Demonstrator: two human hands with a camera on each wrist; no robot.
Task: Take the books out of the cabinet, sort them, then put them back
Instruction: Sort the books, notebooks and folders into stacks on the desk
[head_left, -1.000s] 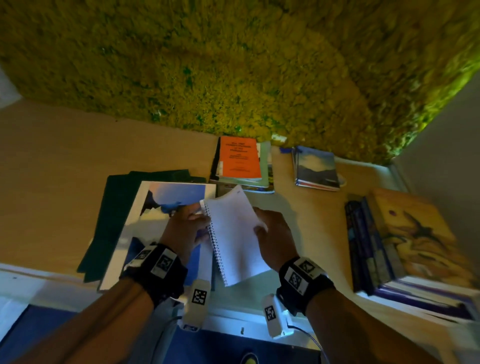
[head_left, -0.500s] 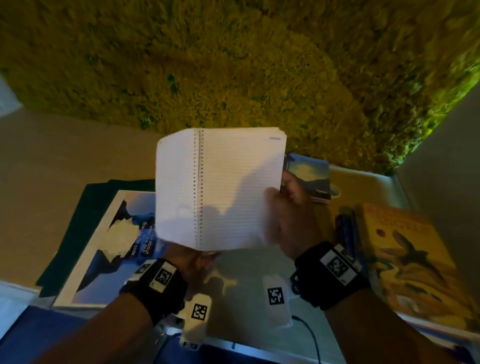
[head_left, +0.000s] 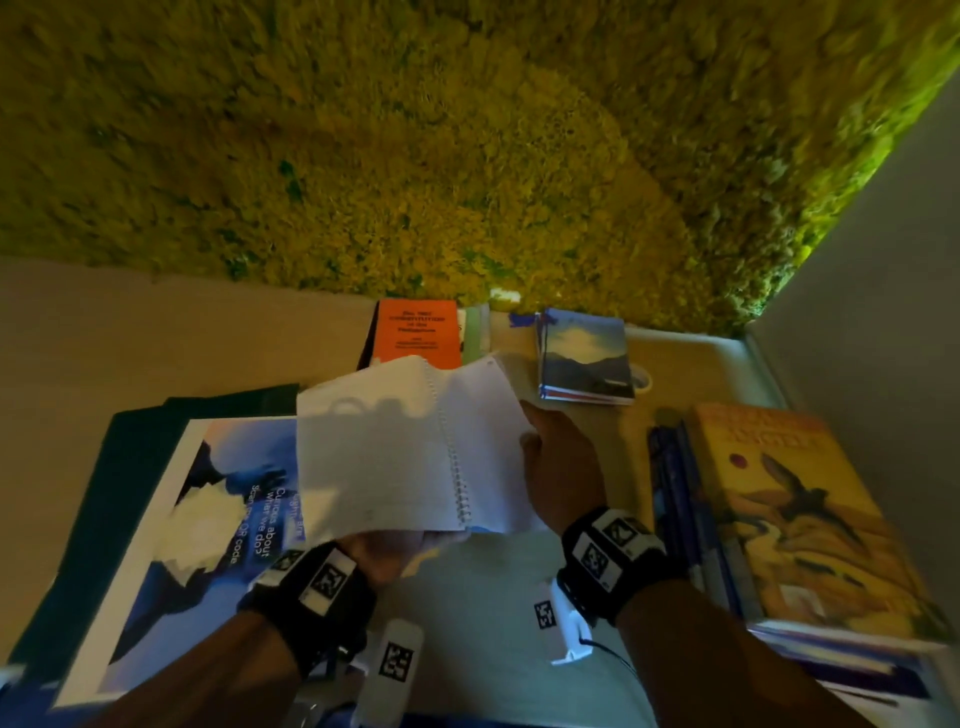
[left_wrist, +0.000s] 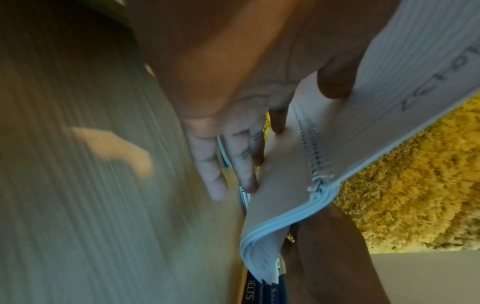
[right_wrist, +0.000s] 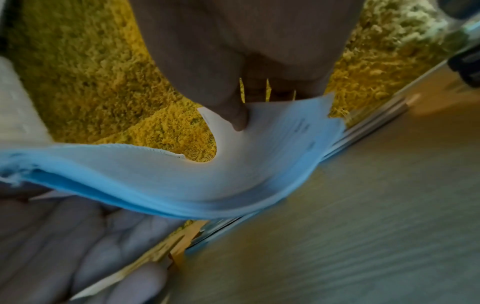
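Note:
A white spiral notebook (head_left: 374, 457) hangs open above the wooden table (head_left: 156, 343), its pages lined. My left hand (head_left: 395, 551) holds it from below at the near edge. In the left wrist view the thumb presses on a page of the notebook (left_wrist: 285, 174), with fingers under it. My right hand (head_left: 556, 467) pinches the right-hand pages, which bend; the right wrist view shows the thumb on top of the notebook's pages (right_wrist: 233, 164). Sorted around it lie an orange book (head_left: 418, 338), a blue landscape booklet stack (head_left: 584, 358) and a yellow bird book (head_left: 779, 509).
A large blue and white poster book (head_left: 208, 519) lies on a dark green folder (head_left: 130, 467) at the left. Blue books (head_left: 675, 493) lie under the bird book. A yellow-green moss wall (head_left: 467, 156) stands behind; a pale wall (head_left: 883, 312) closes the right side.
The notebook went from the table up to face me upright, and has now dropped lower and tilted flatter. My right hand has bent its right-hand pages.

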